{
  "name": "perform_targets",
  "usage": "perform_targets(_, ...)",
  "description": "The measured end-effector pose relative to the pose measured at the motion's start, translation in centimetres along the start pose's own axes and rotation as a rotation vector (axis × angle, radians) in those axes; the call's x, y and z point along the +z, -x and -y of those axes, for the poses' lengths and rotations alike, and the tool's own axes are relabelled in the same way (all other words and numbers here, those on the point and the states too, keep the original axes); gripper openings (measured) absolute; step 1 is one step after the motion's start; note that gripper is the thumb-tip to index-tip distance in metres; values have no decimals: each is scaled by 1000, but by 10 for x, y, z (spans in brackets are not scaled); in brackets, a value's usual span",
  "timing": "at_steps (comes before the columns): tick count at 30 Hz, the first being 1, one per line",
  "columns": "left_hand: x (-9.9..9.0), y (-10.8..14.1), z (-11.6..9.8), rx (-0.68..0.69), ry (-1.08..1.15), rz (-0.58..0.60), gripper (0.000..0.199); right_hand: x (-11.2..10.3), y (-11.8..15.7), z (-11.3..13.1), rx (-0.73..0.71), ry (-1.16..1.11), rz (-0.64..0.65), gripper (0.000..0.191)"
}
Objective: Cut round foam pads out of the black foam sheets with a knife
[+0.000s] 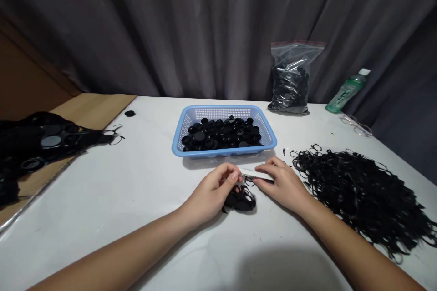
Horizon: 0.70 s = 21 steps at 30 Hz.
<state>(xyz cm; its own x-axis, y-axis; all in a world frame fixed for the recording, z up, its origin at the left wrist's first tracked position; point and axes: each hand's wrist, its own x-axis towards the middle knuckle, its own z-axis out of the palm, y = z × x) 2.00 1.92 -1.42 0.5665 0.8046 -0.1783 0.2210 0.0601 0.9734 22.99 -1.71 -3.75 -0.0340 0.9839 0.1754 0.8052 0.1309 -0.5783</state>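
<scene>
My left hand (215, 189) is closed in a pinch on a piece of black moulded parts (243, 200), which hangs below the fingers, just over the table. The piece has round discs with thin rings around them. From the right, my right hand (280, 181) grips a slim white-handled tool (261, 174) that looks like a small knife. Its metal tip points left and meets the edge of the black piece by my left fingertips. What exactly lies between the left thumb and forefinger is partly hidden.
Behind my hands stands a blue basket (223, 151) of round black caps. A heap of black ring scraps (362, 195) spreads at right. More black sheets (51, 138) lie on cardboard at left. A zip bag (290, 84), a green bottle (346, 93) and glasses (357, 125) are at the back.
</scene>
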Motion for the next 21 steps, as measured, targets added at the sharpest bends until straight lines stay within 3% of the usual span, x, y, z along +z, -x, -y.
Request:
perform_targets(3,-2,0,-4,58,-99,92,32,-3,-1,-2,20,12,-72,20)
perform_targets(5,-4,2,-10,63,-224,159,45,-8,-2,-3,29,14,-121,15)
perform_targets(8,-5,4,-18,-3,-303,180,53,-18,-1,-1,23,-27,-177,31)
perform_targets(10,-5,4,-18,-66,-191,153,54,-21,2,4,49,-211,-185,41)
perform_targets(14,-5,1,-10,-158,210,140,59,-19,11,18,275,-877,56,58)
perform_targets(16,-5,0,-6,-107,323,149,52,-16,14,25,331,-1116,158,51)
perform_targets(19,-4,0,-4,-42,358,157,48,-15,14,31,375,-1258,190,29)
perform_targets(21,-4,1,-4,-32,356,165,50,-15,14,34,430,-1294,187,26)
